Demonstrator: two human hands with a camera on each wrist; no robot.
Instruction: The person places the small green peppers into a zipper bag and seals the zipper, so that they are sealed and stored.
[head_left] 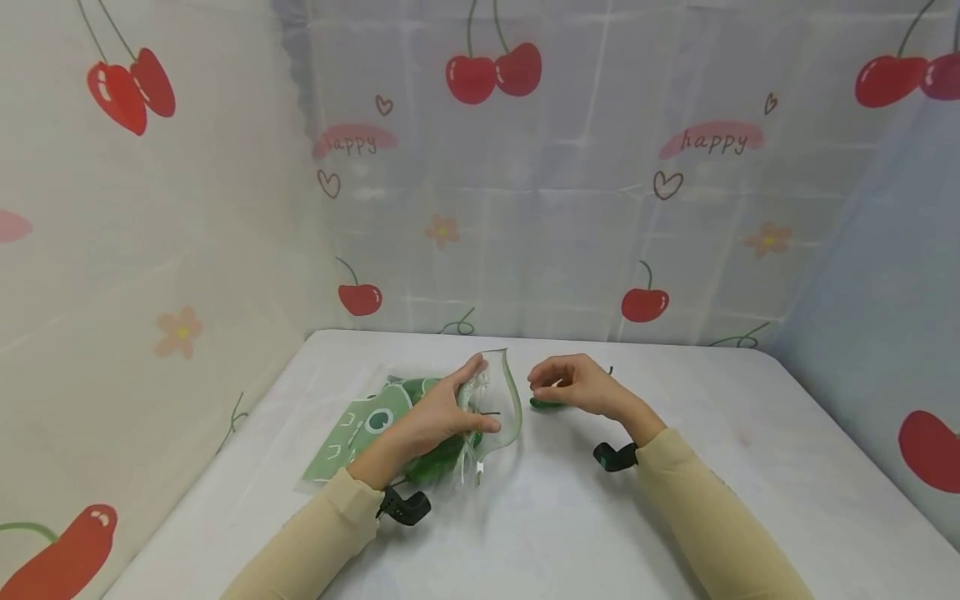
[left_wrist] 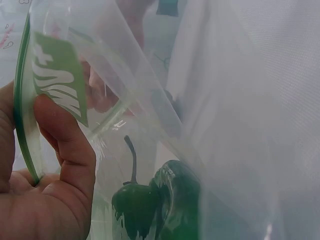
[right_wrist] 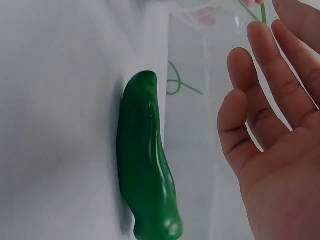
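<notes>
A clear zip bag [head_left: 337, 450] with a green print lies on the table, its mouth facing right and standing open. My left hand [head_left: 438, 417] grips the bag near its mouth; in the left wrist view, the green zip strip [left_wrist: 21, 115] runs between thumb and fingers. Inside are glossy green peppers, one [left_wrist: 135, 205] with a thin stem and another [left_wrist: 181, 200] beside it. Another long green pepper [right_wrist: 147, 160] lies on the table outside the bag. Over that pepper, my right hand [head_left: 585, 387] holds nothing, its fingers loosely bent and apart from it in the right wrist view.
The white table [head_left: 570, 533] has rounded far corners. Behind it and at both sides hang pale curtains [head_left: 525, 217] printed with cherries, hearts and flowers. A black wrist camera [head_left: 405, 506] sits at the left wrist, and another camera [head_left: 615, 457] at the right.
</notes>
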